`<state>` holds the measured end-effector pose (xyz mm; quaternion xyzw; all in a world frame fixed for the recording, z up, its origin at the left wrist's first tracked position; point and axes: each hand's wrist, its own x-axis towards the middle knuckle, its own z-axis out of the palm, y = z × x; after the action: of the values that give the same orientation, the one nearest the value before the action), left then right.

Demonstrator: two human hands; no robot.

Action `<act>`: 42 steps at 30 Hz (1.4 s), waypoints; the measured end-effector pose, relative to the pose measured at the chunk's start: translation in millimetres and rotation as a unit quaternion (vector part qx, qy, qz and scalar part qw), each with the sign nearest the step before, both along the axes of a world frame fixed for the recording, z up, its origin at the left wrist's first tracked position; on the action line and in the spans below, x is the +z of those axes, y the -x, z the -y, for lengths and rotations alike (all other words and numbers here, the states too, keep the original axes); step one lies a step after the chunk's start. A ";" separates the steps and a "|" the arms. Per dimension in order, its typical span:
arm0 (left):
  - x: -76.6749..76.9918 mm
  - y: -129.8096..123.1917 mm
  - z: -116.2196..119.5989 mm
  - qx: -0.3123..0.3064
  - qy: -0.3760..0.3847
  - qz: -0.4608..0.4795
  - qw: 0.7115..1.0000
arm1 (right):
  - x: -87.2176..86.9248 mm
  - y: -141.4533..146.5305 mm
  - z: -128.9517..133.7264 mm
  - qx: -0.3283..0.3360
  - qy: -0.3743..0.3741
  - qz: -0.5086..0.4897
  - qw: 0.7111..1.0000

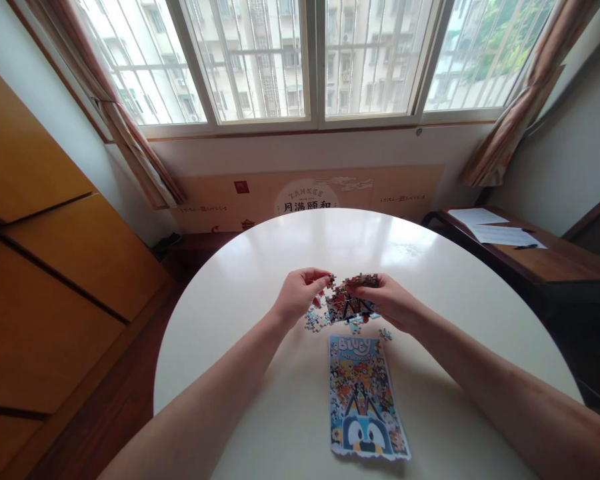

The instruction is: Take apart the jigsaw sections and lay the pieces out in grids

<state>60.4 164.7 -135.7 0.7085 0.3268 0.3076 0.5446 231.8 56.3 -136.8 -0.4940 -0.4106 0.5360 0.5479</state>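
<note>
Between my hands is a partly joined jigsaw puzzle, dark and colourful, with ragged edges. My left hand pinches a small puzzle piece at the puzzle's upper left. The fingers of my right hand are closed on the puzzle's upper right part, covering some of it. Loose puzzle pieces lie in a small heap below my left hand, and a separate pale blue piece rests below my right. Nearer to me lies a printed reference picture lettered "BLUEY", with a torn lower edge.
The round white table fills the middle of the view. At the right, a wooden desk bears paper sheets and dark pens. A wooden cabinet stands at the left; a printed banner is below the windows.
</note>
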 end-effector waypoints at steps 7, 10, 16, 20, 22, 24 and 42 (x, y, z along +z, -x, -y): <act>4.3 -2.9 12.4 -0.009 -0.066 0.021 0.998 | 1.2 11.2 1.3 -0.009 -0.010 0.029 0.999; 9.9 -1.9 13.2 -0.012 0.013 0.007 1.000 | 1.3 10.2 0.8 -0.010 -0.006 0.046 0.999; 12.9 3.8 1.6 0.026 0.010 -0.033 0.999 | 0.1 8.3 -1.1 -0.023 0.013 0.056 0.998; 7.7 8.7 -9.8 0.031 -0.127 -0.151 0.980 | -1.9 4.0 -2.7 -0.045 0.037 0.060 0.996; 5.8 10.1 -12.3 0.026 -0.170 -0.205 0.964 | -2.7 0.7 -3.6 -0.049 0.050 0.074 0.995; 5.3 11.4 -12.9 0.022 -0.196 -0.249 0.948 | -3.5 -3.7 -4.7 -0.058 0.057 0.095 0.992; 13.9 -2.0 20.5 -0.040 0.073 -0.033 0.996 | -0.2 0.2 -2.9 -0.094 -0.040 0.024 0.994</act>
<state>62.4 144.2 -121.8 0.6894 0.3373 0.2371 0.5956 231.6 59.2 -137.0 -0.5206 -0.3969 0.4532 0.6051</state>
